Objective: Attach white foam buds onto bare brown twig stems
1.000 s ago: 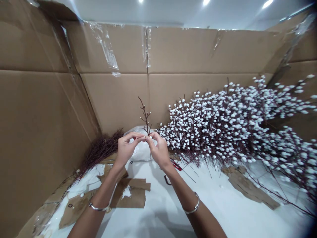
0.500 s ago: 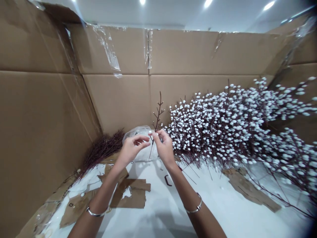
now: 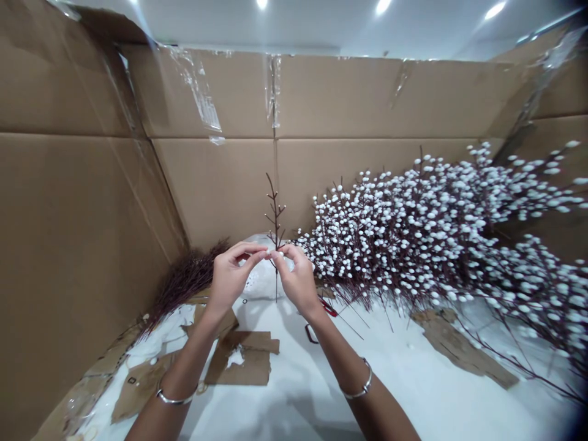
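Your right hand is pinching a white bud at the upright bare twig, which stands between your hands. Your left hand is curled just beside it; its grip cannot be told. Budded branches lie banked to your right against a cardboard wall.

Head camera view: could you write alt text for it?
A person's left hand and right hand pinch an upright thin brown twig. White-budded branches heap to the right, dark twigs lie to the left, cardboard walls stand behind.
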`<action>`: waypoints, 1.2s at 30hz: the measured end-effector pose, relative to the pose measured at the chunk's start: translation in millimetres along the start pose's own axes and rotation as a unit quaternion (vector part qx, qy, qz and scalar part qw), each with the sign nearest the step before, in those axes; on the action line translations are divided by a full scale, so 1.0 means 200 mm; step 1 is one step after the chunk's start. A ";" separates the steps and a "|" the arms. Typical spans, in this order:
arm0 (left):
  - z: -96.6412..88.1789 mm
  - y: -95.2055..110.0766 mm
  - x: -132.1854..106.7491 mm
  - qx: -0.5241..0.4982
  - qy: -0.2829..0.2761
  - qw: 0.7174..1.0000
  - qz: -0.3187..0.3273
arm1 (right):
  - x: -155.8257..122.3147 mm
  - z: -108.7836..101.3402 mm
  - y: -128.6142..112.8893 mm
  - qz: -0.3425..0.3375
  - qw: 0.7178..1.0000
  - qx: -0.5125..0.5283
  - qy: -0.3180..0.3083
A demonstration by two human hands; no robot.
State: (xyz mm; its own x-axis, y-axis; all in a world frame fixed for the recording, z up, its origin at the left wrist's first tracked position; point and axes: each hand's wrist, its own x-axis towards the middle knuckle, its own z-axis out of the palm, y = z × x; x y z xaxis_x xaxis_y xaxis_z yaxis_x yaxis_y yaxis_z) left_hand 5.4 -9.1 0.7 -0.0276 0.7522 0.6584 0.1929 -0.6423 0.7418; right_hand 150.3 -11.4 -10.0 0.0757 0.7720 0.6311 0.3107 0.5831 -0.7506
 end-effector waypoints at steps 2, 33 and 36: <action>0.00 -0.01 0.00 -0.008 0.006 1.000 0.000 | 0.00 0.01 0.00 -0.004 1.000 -0.001 0.002; 0.05 -0.04 -0.01 0.100 -0.172 0.978 -0.060 | 0.00 0.02 0.05 0.041 0.998 0.039 0.029; 0.07 -0.04 -0.02 0.108 -0.156 0.980 -0.054 | 0.00 0.02 0.04 0.049 0.997 0.045 0.026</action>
State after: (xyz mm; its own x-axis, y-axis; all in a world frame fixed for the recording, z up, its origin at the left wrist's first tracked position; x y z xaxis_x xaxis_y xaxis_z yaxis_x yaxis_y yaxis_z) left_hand 18.6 -5.4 -9.5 0.2353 0.8439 0.4821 0.4098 -0.5359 0.7382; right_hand 148.5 -4.9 -16.6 0.1505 0.8134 0.5619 0.2141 0.5281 -0.8218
